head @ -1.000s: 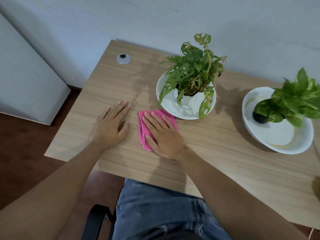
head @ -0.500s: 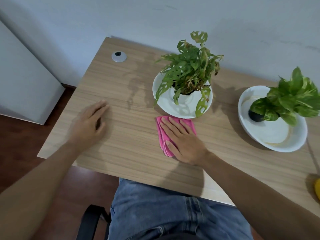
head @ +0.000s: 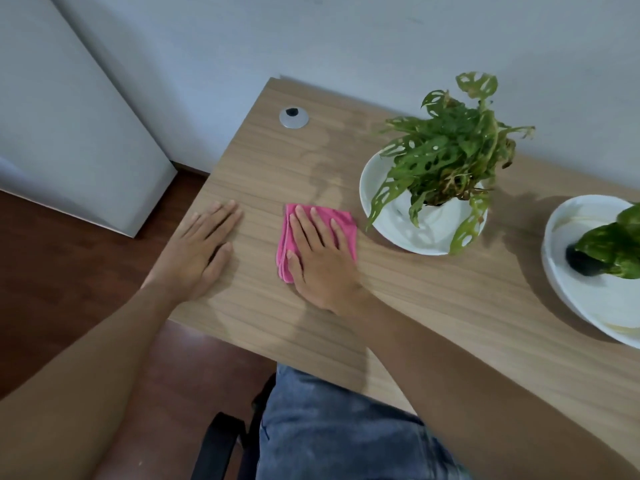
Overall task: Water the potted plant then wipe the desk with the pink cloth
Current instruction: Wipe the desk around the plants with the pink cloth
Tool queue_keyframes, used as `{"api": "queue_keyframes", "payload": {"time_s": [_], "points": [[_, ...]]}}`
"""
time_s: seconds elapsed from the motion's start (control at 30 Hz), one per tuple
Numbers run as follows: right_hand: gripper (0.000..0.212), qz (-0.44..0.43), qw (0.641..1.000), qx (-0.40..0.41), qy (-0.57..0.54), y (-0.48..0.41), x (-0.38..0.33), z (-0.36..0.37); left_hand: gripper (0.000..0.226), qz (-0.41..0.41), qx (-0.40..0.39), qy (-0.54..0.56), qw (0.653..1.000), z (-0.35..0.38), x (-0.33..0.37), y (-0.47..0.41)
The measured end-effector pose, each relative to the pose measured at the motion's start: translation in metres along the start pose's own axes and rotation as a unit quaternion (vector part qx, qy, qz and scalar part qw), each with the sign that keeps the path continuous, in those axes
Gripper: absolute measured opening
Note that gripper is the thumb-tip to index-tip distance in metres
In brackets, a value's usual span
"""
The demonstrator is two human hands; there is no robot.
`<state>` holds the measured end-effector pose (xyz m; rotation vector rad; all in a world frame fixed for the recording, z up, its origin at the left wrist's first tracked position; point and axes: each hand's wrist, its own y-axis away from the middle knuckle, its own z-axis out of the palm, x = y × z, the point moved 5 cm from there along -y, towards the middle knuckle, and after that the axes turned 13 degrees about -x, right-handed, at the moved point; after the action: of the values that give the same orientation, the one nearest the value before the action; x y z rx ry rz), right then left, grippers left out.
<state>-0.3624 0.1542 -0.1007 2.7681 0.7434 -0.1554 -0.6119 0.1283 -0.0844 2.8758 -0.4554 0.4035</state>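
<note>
A folded pink cloth lies flat on the wooden desk, just left of a white dish that holds a potted plant with holed green leaves. My right hand presses palm-down on the cloth with fingers spread, covering most of it. My left hand rests flat on the desk near its left edge, holding nothing. A faint damp streak shows on the wood behind the cloth.
A second white dish with a leafy plant sits at the right edge of view. A round grey cable grommet is at the desk's back left corner. A wall runs behind; my lap and a chair lie below the front edge.
My right hand has slid the pink cloth leftwards, away from the front of the plant dish. My left hand stays flat near the desk's left edge. The camera view shifted left.
</note>
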Motion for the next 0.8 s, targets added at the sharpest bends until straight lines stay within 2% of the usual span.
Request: {"api": "queue_keyframes", "payload": {"time_s": [0.13, 0.37, 0.67, 0.8], "points": [[0.071, 0.048, 0.998, 0.007, -0.026, -0.005, -0.017, 0.008, 0.065, -0.007, 0.000, 0.008, 1.000, 0.003, -0.005, 0.000], [0.074, 0.042, 0.998, -0.004, -0.042, 0.012, -0.052, 0.019, 0.064, -0.013, -0.005, 0.015, 1.000, 0.005, -0.008, 0.000], [0.072, -0.005, 0.998, -0.039, -0.058, 0.015, -0.034, 0.014, 0.064, -0.008, -0.005, -0.008, 1.000, 0.009, -0.009, 0.000], [0.074, 0.041, 0.997, -0.006, -0.064, 0.035, -0.015, 0.010, 0.065, -0.024, 0.001, -0.059, 0.998, 0.011, -0.001, -0.001]]}}
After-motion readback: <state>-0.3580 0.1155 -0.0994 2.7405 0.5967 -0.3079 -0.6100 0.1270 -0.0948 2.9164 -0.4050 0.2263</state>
